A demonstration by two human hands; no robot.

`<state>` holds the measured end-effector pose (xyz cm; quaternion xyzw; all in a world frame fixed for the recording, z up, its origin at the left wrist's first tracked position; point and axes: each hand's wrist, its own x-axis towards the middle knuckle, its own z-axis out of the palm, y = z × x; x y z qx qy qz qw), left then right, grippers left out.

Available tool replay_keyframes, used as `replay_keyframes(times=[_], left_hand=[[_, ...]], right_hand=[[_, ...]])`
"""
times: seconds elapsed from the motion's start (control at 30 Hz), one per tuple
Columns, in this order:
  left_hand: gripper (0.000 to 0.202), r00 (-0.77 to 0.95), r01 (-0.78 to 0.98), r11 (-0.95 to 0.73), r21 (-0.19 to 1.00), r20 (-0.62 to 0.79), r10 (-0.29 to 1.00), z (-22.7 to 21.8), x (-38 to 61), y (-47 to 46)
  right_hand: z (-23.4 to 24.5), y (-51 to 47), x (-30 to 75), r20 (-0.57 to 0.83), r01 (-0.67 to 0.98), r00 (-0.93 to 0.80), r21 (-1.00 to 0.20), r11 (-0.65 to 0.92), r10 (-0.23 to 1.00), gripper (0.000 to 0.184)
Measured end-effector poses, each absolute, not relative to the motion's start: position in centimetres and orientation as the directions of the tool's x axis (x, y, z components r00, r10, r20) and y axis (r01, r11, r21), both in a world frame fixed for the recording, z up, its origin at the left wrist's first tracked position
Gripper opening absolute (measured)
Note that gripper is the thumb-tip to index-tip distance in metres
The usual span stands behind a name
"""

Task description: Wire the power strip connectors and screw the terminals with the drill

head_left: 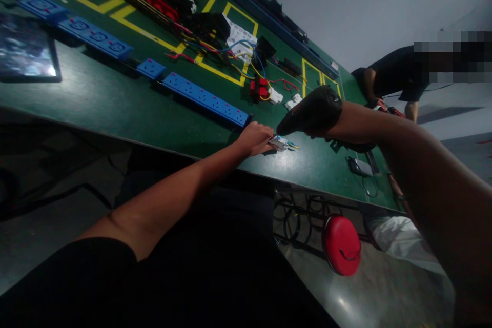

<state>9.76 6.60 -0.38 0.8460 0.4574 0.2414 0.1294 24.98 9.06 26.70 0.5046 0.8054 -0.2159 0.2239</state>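
My left hand (255, 138) rests at the table's near side, its fingers closed on a small white electrical component (280, 142). Short blue and yellow-green wires stick out of the component's right end. Above and to the right, my right hand (348, 117) is wrapped round a dark power screwdriver (313, 108). The screwdriver points down and left, its nose close to the component. Whether its tip touches the component I cannot tell. A long blue power strip (207, 98) ends just beyond my left hand.
On the green table (126, 125) lie red parts (259, 89) and tangled wires (230, 54). White blocks (294, 101) are beyond the screwdriver, a grey box (360, 166) to the right. A tablet (28, 48) is at left, a red stool (341, 246) below. Another person (400, 74) leans at the far end.
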Motion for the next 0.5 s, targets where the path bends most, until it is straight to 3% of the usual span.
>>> replay_keyframes(times=[0.1, 0.4, 0.5], left_hand=[[0.064, 0.429, 0.729, -0.52, 0.446, 0.295, 0.854, -0.5, 10.3, 6.6], [0.058, 0.426, 0.687, -0.546, 0.48, 0.342, 0.837, -1.2, 10.4, 6.8], [0.057, 0.411, 0.664, -0.56, 0.495, 0.384, 0.827, -1.7, 10.5, 6.9]], right_hand=[[26.8, 8.7, 24.8, -0.587, 0.928, -0.329, -0.055, 0.369, 0.74, 0.024], [27.0, 8.5, 24.8, -0.576, 0.893, -0.387, -0.041, 0.448, 0.72, 0.026], [27.0, 8.4, 24.5, -0.553, 0.871, -0.449, -0.095, 0.483, 0.702, 0.026]])
